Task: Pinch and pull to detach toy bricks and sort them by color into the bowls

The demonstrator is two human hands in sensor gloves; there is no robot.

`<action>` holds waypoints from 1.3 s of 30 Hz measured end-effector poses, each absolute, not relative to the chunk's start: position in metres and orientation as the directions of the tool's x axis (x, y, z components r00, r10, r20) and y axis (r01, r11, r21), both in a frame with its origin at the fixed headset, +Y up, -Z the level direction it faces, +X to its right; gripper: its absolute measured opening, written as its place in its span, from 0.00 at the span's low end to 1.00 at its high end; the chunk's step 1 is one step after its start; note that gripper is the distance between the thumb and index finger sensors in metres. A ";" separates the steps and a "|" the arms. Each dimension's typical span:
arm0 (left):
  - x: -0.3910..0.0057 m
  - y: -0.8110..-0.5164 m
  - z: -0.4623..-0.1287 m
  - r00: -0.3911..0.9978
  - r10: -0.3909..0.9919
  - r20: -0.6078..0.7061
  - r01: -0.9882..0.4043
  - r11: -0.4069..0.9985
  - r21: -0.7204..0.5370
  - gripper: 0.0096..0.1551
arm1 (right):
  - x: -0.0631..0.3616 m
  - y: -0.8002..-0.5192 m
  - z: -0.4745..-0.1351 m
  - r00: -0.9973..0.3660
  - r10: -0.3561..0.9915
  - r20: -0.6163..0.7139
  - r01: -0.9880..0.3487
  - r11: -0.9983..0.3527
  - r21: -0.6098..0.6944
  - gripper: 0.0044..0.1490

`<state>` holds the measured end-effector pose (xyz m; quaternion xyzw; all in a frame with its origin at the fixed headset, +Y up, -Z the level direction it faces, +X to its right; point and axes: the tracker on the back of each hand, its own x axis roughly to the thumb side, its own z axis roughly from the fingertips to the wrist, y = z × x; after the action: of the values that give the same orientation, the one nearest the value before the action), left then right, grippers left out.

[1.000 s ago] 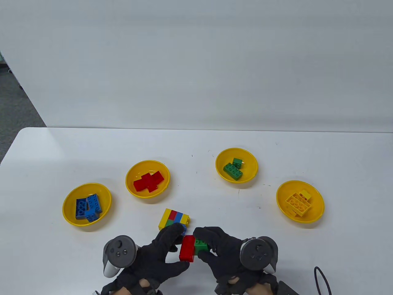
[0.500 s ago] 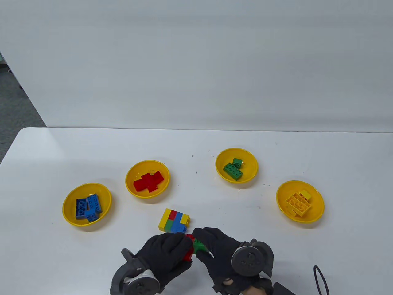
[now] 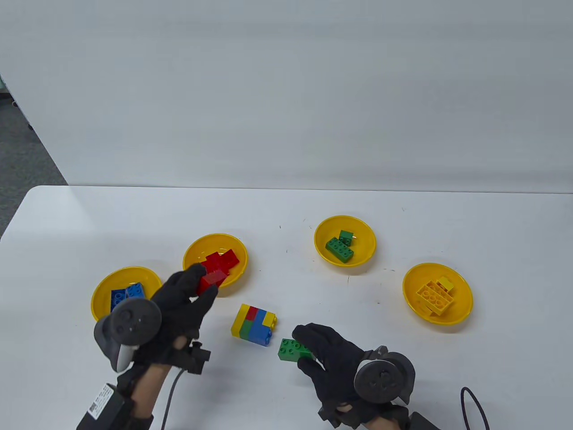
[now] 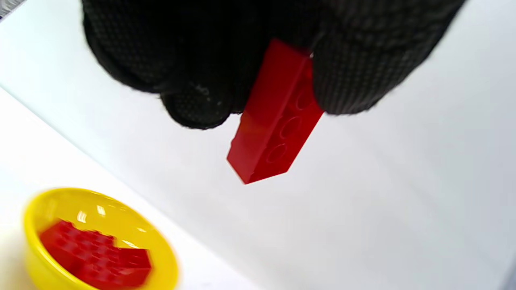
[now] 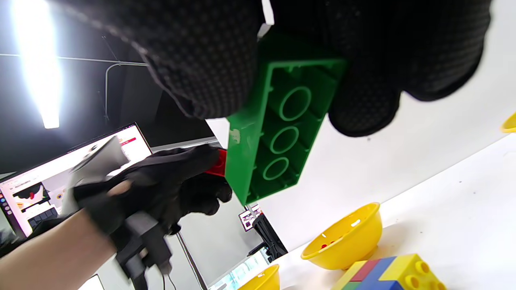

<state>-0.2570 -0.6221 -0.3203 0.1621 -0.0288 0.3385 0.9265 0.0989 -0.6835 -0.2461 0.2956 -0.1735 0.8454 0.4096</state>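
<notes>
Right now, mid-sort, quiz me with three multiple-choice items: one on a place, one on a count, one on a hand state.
1. Where is the long red brick held by the left hand?
A. over the near rim of the yellow bowl of red bricks
B. in the bowl of green bricks
C. on the table

2. How many yellow plastic bowls stand on the white table?
A. three
B. four
C. five

3. What does the right hand do?
A. lies flat, idle
B. pinches the long green brick
C. presses the multicoloured brick stack

Answers: 1 A, the table view shows it there; 2 B, four show; 3 B, fingers clamp it in the wrist view.
</notes>
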 end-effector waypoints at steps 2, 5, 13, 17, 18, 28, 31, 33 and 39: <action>-0.257 -0.619 -0.351 0.809 0.585 0.067 -0.580 0.774 0.254 0.34 | 0.102 -0.685 -0.247 -0.493 0.594 0.636 -0.793 -0.607 -0.049 0.38; -0.251 -0.632 -0.398 0.889 0.448 -0.090 -0.432 0.888 0.155 0.34 | 0.106 -0.687 -0.249 -0.490 0.611 0.622 -0.796 -0.604 -0.034 0.37; -0.242 -0.677 -0.450 0.928 0.292 -0.231 -0.306 0.952 -0.026 0.42 | 0.111 -0.687 -0.250 -0.485 0.617 0.620 -0.795 -0.606 -0.018 0.37; -0.244 -0.663 -0.439 0.936 0.295 -0.191 -0.288 0.955 0.068 0.49 | 0.112 -0.688 -0.252 -0.478 0.634 0.608 -0.804 -0.595 -0.011 0.37; -0.244 -0.654 -0.432 0.942 0.296 -0.160 -0.281 0.954 0.106 0.49 | 0.112 -0.688 -0.253 -0.476 0.641 0.602 -0.807 -0.591 -0.008 0.37; -0.214 -0.594 -0.341 0.749 0.586 0.311 -0.643 0.755 0.127 0.44 | 0.115 -0.689 -0.256 -0.294 0.790 0.538 -0.917 -0.392 0.073 0.38; -0.196 -0.609 -0.312 0.575 0.702 0.420 -0.750 0.657 -0.071 0.46 | 0.116 -0.690 -0.257 -0.211 0.826 0.524 -0.947 -0.304 0.099 0.38; -0.185 -0.626 -0.298 0.529 0.718 0.453 -0.744 0.649 -0.161 0.49 | 0.116 -0.691 -0.257 -0.173 0.839 0.517 -0.957 -0.267 0.112 0.38; -0.157 -0.683 -0.283 0.448 0.803 0.392 -0.722 0.584 -0.372 0.53 | 0.110 -0.695 -0.256 -0.114 0.853 0.509 -0.964 -0.218 0.150 0.38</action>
<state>-0.1572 -0.6826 -0.2834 -0.0754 -0.2712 0.4497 0.8477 0.1105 -0.6951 -0.2563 0.2533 -0.1097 0.7381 0.6156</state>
